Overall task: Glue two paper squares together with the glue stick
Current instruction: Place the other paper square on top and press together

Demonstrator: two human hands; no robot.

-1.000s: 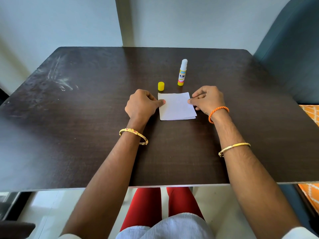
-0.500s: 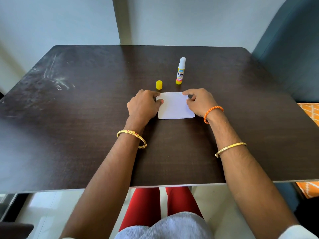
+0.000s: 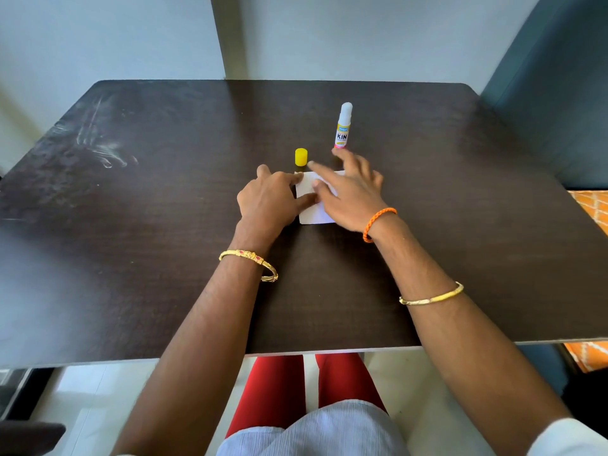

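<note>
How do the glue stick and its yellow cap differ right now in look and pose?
The glue stick is tall and slim, white with a printed label and its white glue exposed; the yellow cap is short, stubby and plain yellow. The glue stick stands beyond the right hand; the yellow cap sits left of it, nearer the paper. Both stand upright on the table, untouched.

One head-worn view (wide-angle) looks forward and down, close over the table (image 3: 131,258).
</note>
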